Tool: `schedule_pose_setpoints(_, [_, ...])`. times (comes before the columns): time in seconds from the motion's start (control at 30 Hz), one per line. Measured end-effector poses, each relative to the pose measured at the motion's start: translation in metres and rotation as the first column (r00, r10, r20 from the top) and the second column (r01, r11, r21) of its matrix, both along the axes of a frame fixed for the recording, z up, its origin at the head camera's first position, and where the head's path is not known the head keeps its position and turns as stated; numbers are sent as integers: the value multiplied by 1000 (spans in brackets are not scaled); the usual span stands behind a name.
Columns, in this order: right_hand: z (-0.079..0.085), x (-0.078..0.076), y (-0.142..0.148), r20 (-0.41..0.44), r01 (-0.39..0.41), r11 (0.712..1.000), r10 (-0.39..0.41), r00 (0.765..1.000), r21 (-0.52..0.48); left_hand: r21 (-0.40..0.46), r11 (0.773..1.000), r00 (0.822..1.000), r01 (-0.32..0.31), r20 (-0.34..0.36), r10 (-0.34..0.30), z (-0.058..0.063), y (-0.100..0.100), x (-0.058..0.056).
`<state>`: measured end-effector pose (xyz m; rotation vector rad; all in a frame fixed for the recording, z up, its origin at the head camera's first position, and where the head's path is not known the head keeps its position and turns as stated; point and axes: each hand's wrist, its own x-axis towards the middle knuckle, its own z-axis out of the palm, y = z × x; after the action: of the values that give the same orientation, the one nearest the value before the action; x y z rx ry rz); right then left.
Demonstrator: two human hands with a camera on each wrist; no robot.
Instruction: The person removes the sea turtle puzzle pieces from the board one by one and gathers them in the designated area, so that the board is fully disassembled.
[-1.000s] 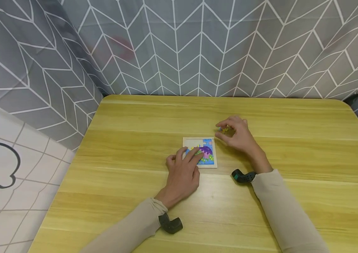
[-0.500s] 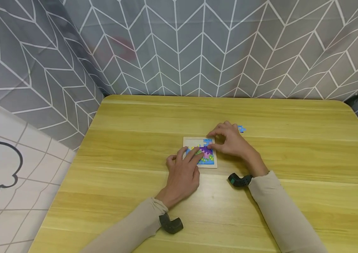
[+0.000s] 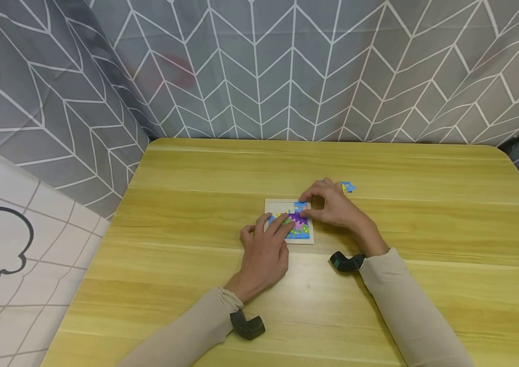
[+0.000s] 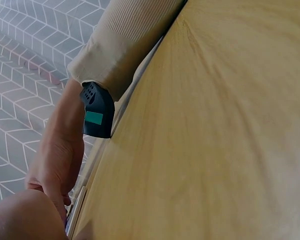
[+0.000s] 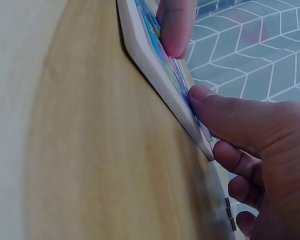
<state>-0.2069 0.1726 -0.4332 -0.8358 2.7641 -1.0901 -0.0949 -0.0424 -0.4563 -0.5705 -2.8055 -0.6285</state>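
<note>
A small jigsaw puzzle in a pale wooden tray lies on the table, with bright pieces along its bottom and right side and a bare patch at its upper left. My left hand rests its outstretched fingers on the puzzle's left part. My right hand is at the upper right corner. Its thumb and forefinger stand apart around a blue corner piece; I cannot tell whether they pinch it or only press. In the right wrist view the thumb touches the puzzle's face, the other fingers bent below. Loose blue-and-yellow pieces lie partly hidden behind the right hand.
The wooden table reaches back to a grey patterned curtain. Black wrist devices sit at the left cuff and the right cuff. White tile-patterned cloth hangs at the left.
My right hand has moved left and toward me, from over the loose pieces to the tray's upper right corner, and has stayed there since half a second ago. The left hand has stayed in place.
</note>
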Motion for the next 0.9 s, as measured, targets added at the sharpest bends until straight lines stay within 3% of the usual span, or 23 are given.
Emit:
schedule_pose_setpoints(0.43, [1,-1,0,75,10,999,-7,997,-39,0,1000,1000,-2,-2,2,-1,0,-1])
schedule_pose_setpoints(0.9, [3,-1,0,105,-45,996,54,993,-80,9,1000,1000,2,-23,-1,-1,0,0])
